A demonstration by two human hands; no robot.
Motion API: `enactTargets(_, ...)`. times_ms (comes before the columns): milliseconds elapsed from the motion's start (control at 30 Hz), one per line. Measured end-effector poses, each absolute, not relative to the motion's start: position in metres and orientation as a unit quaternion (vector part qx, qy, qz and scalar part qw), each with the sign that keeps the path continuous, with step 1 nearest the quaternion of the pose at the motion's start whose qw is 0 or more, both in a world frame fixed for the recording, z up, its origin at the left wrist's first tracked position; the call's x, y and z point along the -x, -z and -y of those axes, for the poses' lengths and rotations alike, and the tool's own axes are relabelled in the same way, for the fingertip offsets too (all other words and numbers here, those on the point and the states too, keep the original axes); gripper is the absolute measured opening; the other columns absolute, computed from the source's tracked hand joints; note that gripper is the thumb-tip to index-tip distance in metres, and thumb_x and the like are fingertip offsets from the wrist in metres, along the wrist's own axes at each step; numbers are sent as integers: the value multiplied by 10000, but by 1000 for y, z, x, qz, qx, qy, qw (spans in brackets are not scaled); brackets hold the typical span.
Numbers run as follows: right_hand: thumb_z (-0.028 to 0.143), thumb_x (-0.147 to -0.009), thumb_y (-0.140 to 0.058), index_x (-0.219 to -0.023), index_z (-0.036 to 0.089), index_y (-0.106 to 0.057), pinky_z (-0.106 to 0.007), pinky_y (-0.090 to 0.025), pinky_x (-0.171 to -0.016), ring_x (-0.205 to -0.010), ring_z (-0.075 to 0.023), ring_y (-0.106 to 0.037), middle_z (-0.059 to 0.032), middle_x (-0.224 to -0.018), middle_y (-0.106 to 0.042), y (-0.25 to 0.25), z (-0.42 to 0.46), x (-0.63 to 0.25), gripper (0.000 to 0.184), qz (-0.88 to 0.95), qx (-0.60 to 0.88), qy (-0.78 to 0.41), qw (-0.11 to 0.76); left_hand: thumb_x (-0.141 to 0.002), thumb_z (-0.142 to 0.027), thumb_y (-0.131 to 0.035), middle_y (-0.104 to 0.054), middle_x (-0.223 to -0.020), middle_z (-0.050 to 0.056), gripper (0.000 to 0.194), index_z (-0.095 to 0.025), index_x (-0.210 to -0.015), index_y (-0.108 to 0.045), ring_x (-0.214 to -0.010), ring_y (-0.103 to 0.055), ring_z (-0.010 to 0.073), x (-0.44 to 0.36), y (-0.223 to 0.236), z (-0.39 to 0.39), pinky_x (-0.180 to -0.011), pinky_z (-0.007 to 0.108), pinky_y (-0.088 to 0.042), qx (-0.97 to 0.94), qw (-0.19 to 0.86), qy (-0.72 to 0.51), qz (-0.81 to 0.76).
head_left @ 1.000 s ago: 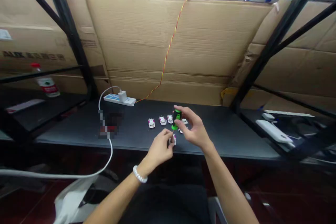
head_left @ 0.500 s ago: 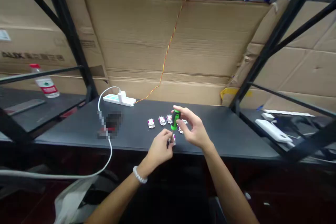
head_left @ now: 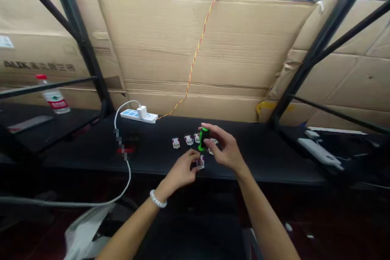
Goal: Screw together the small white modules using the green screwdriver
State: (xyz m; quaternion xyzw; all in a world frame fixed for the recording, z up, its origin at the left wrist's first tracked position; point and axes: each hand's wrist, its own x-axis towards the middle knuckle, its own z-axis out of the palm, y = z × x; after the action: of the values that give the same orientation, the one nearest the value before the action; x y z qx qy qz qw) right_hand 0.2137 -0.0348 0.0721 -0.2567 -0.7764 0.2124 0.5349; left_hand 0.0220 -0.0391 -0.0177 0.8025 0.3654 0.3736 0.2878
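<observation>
My right hand (head_left: 224,146) is closed round the black and green handle of a screwdriver (head_left: 203,139), held upright. Its thin shaft points down at a small white and purple part (head_left: 201,162) near the table's front edge. My left hand (head_left: 183,168), with a white coiled band on its wrist, pinches that part from the left between thumb and fingers. The tip's exact contact point is too small to make out. Several similar white and purple parts (head_left: 176,143) lie just behind; some are partly hidden by my right hand.
On the dark table (head_left: 152,142) a white power strip (head_left: 149,118) with a charger plugged in stands at the back left. Its white cable (head_left: 129,178) runs over the front edge. Cardboard (head_left: 158,48) lines the back, and black metal posts (head_left: 88,57) frame both sides.
My left hand has shifted slightly left and down, showing more of the part. My right hand and the screwdriver stay nearly in place. The picture background has become brighter.
</observation>
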Motion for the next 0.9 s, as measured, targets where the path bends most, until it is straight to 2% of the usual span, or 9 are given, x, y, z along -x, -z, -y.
enactTargets(67, 283, -992, -728, -1352, 296, -694, -367, -628, -842, -912, -196, -705, -76, -1219, -726, -74, 34, -212, 361, 775, 274, -162, 545, -875, -39, -653, -663, -1135, 59, 168, -204, -905, -673, -1028, -666, 217, -22, 20, 38, -983, 351, -571, -801, 294, -376, -361)
enactTargets(167, 283, -959, -767, -1303, 284, -696, -362, -615, -804, -871, -190, -660, -73, -1168, -680, -75, 34, -210, 351, 773, 292, -94, 555, -890, -58, -655, -664, -1150, 68, 147, -201, -905, -685, -1018, -673, 216, -23, 20, 37, -979, 349, -586, -800, 301, -379, -355)
enactTargets(300, 257, -1015, -657, -1467, 291, -582, -419, -623, -925, -1052, -239, -711, -112, -1329, -674, -69, 35, -209, 459, 776, 287, -134, 546, -875, -31, -642, -665, -1176, 78, 181, -196, -925, -697, -1027, -682, 215, -21, 16, 36, -977, 343, -598, -806, 306, -370, -345)
enactTargets(400, 252, -1052, -598, -1481, 301, -545, -453, -610, -1027, -1153, -251, -737, -118, -1437, -673, -62, 34, -209, 435, 758, 263, -214, 557, -839, 23, -612, -662, -1196, 82, 257, -190, -948, -706, -1059, -682, 219, -18, 14, 34, -997, 348, -593, -813, 310, -360, -336)
enactTargets(500, 284, -1021, -680, -1419, 308, -596, -404, -633, -910, -969, -214, -740, -83, -1267, -721, -61, 32, -208, 408, 747, 283, -204, 565, -828, 48, -589, -662, -1210, 84, 305, -188, -972, -717, -1085, -679, 223, -16, 15, 32, -1015, 355, -588, -817, 315, -357, -327)
enactTargets(633, 321, -970, -761, -1371, 304, -660, -368, -598, -768, -835, -197, -646, -50, -1074, -684, -67, 32, -205, 414, 764, 314, -86, 557, -841, 46, -576, -663, -1180, 81, 286, -186, -942, -710, -1051, -679, 214, -16, 17, 31, -1006, 356, -587, -817, 312, -361, -324)
enactTargets(700, 315, -987, -729, -1416, 297, -642, -389, -606, -814, -894, -215, -665, -66, -1116, -694, -67, 33, -204, 438, 770, 309, -76, 554, -838, 46, -578, -663, -1187, 81, 288, -187, -944, -712, -1069, -680, 218, -17, 17, 31, -1013, 357, -584, -817, 309, -359, -329)
enactTargets(833, 279, -1056, -596, -1478, 294, -593, -432, -617, -978, -1080, -243, -735, -105, -1353, -712, -65, 34, -205, 422, 768, 281, -168, 550, -820, 51, -579, -658, -1207, 83, 303, -183, -957, -713, -1087, -685, 221, -18, 17, 32, -1042, 366, -577, -817, 310, -356, -332)
enactTargets(900, 285, -1040, -641, -1429, 302, -628, -417, -622, -954, -1046, -237, -740, -90, -1301, -735, -66, 33, -206, 390, 766, 288, -161, 551, -822, 45, -575, -656, -1200, 82, 294, -183, -950, -711, -1061, -685, 214, -18, 17, 32, -1036, 366, -581, -817, 310, -356, -331)
